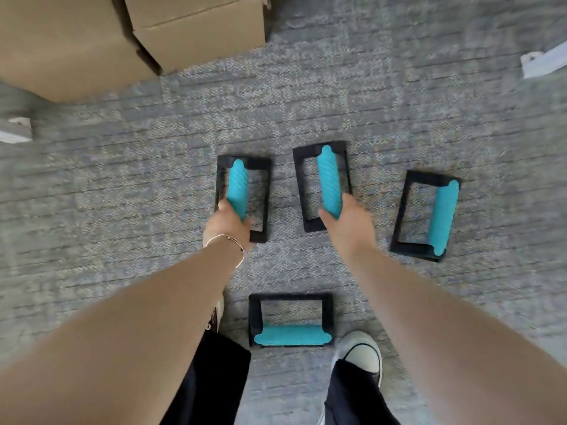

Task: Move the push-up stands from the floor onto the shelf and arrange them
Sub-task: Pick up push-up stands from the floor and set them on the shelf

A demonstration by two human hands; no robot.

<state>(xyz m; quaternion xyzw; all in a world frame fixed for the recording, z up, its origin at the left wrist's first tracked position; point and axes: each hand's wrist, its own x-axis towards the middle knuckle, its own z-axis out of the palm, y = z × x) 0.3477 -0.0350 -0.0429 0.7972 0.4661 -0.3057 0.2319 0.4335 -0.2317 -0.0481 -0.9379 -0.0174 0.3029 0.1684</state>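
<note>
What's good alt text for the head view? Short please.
Seen from above, a person's left hand and right hand each close on the teal ribbed grip of a black rectangular-framed push-up stand on grey carpet. Two more matching stands lie untouched, one at right, one near the white sneaker; brown cardboard boxes sit top left.

floor: grey carpet (399,102) | top-left: 2 cardboard boxes (196,29) | light: even
</note>
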